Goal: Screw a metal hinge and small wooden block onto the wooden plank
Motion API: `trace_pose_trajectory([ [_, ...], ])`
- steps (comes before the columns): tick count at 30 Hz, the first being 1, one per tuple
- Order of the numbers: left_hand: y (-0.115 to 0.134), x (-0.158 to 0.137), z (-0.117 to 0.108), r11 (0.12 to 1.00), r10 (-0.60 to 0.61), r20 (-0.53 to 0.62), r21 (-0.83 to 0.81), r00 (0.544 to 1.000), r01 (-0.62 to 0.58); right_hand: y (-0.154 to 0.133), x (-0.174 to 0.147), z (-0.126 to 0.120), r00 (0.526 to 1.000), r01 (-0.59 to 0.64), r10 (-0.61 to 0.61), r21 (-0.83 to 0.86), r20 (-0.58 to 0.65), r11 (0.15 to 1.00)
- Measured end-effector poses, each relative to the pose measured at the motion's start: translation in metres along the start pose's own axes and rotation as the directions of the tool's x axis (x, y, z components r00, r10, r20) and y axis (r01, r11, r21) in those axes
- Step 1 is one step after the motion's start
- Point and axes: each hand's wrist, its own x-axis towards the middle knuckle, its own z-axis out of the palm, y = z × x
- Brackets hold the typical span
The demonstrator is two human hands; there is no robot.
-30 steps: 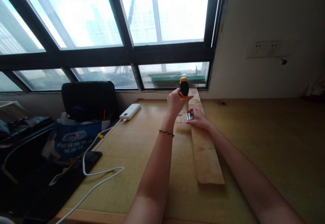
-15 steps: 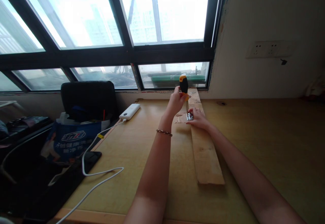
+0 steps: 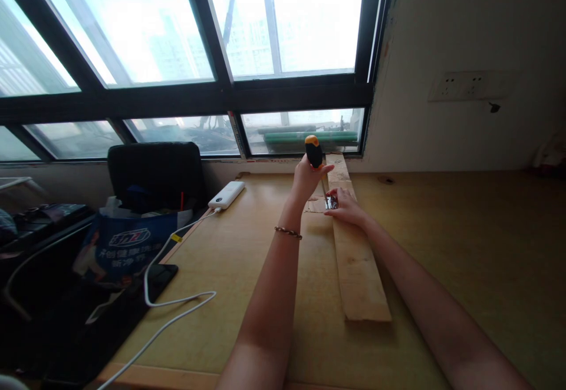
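My left hand point(image 3: 306, 179) is closed around a screwdriver point(image 3: 313, 153) with a black and yellow handle. The handle points up, and the thin shaft runs down toward a small shiny metal piece point(image 3: 331, 202); whether the tip touches it I cannot tell. Fingers and thumb of my right hand point(image 3: 347, 207) pinch that metal piece at the left edge of a long wooden board point(image 3: 360, 272). A short, thin piece of wood point(image 3: 314, 205) sticks out to the left from beside the board, next to the metal piece.
The board lies lengthwise on a wooden table point(image 3: 247, 295). To the left are a white power bank point(image 3: 227, 195) and its white cable point(image 3: 177, 302). A black chair point(image 3: 154, 169) and a blue bag point(image 3: 124, 248) stand off the table's left side. Windows and a wall bound the far side.
The screwdriver handle has shifted slightly left and now leans left, with its shaft coming into view. My right hand and the metal piece have stayed in place.
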Motion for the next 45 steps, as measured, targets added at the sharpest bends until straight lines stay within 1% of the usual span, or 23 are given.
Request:
trace_pose_trajectory([
  [4,0.005,-0.003,-0.006,0.991,-0.019,-0.038,0.13,0.999,0.024,0.001,0.0,0.001,1.0,0.005,-0.005,0.0,0.0,1.0],
  [9,0.012,-0.005,-0.013,0.945,-0.058,-0.052,0.319,0.997,0.072,0.0,0.0,0.001,1.0,0.002,-0.002,0.001,-0.001,1.0],
  [15,0.021,-0.006,-0.02,0.921,-0.056,-0.032,0.385,0.998,0.064,0.0,0.001,0.0,1.0,0.001,-0.001,-0.003,0.002,1.0],
  [20,0.023,-0.005,-0.025,0.893,-0.098,-0.041,0.438,0.994,0.106,0.0,0.0,0.0,1.0,0.007,-0.007,0.012,0.004,1.0],
  [24,0.023,-0.006,-0.023,0.898,-0.1,-0.034,0.427,0.994,0.105,0.0,0.0,0.0,1.0,0.004,-0.004,0.007,0.003,1.0],
  [30,0.021,-0.007,-0.018,0.929,-0.082,-0.043,0.359,0.996,0.092,0.0,0.0,0.001,1.0,0.002,-0.002,-0.002,-0.005,1.0],
  [38,0.017,-0.008,-0.016,0.971,-0.032,0.014,0.237,0.999,0.028,0.001,0.0,0.001,1.0,-0.004,0.004,0.0,-0.01,1.0],
  [43,0.016,-0.008,-0.014,0.972,-0.053,-0.038,0.227,0.998,0.061,0.0,0.001,0.001,1.0,-0.003,0.003,-0.016,-0.001,1.0],
  [45,0.013,-0.007,-0.013,0.979,-0.063,-0.045,0.193,0.997,0.071,0.0,0.0,0.001,1.0,0.002,-0.002,-0.026,0.0,1.0],
])
